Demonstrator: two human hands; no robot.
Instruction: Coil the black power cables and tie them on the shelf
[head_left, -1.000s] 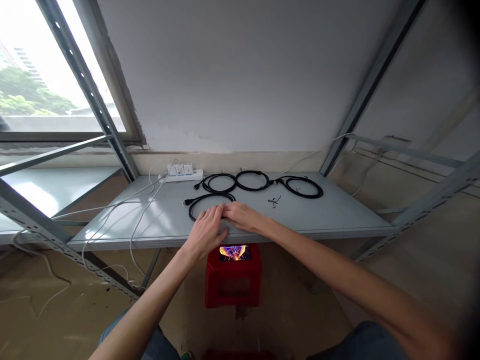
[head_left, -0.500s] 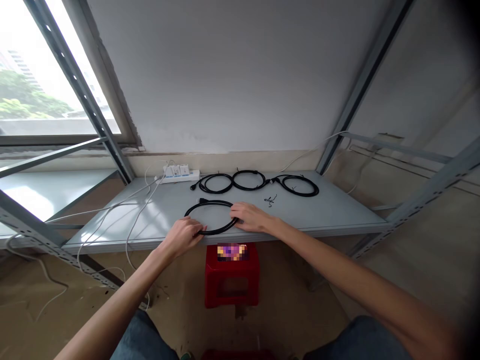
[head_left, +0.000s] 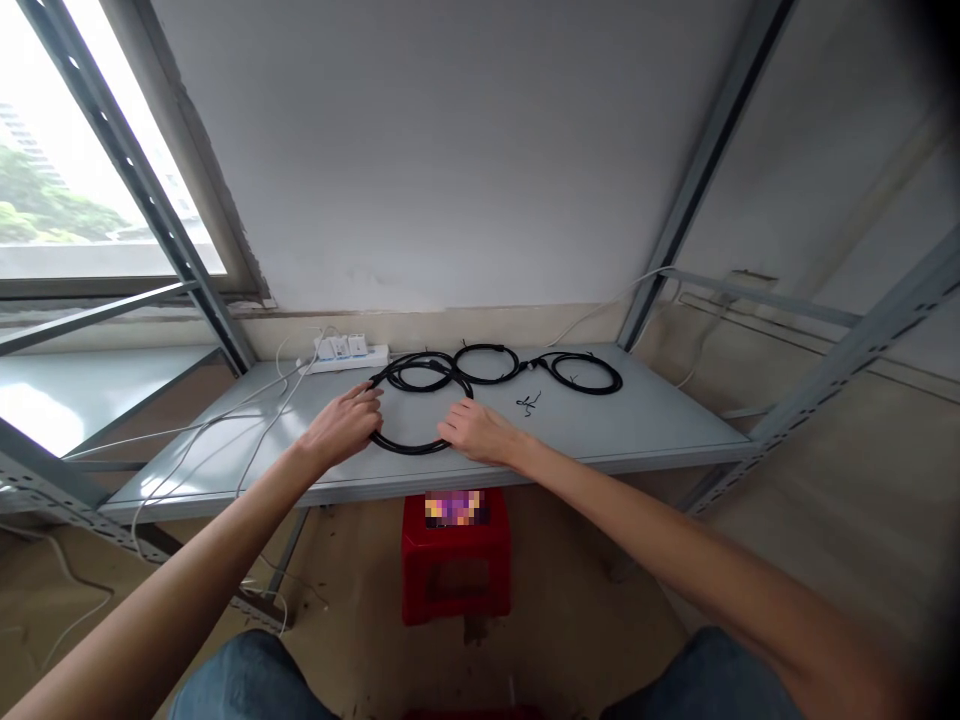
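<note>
Between my hands is a coiled black cable (head_left: 411, 449), its far side raised so that it overlaps another coil behind it. My left hand (head_left: 346, 425) is closed on the left side of the loop. On the right side, my right hand (head_left: 474, 430) grips the same coil. Behind lie three more black cable coils in a row: a left coil (head_left: 420, 388), a middle coil (head_left: 486, 347) and a right coil (head_left: 585, 390). Several short black twist ties (head_left: 528, 403) rest on the shelf to the right of my right hand.
The grey metal shelf (head_left: 637, 430) has upright posts at both sides. A white power strip (head_left: 345, 358) with plugs stands at the back left, and white cords (head_left: 251, 405) run off the left side. Below the front edge is a red stool (head_left: 456, 550).
The held coil has been lifted and tilted, its far side now over the left coil. My left hand has moved up along the loop's left side. The view has shifted slightly.
</note>
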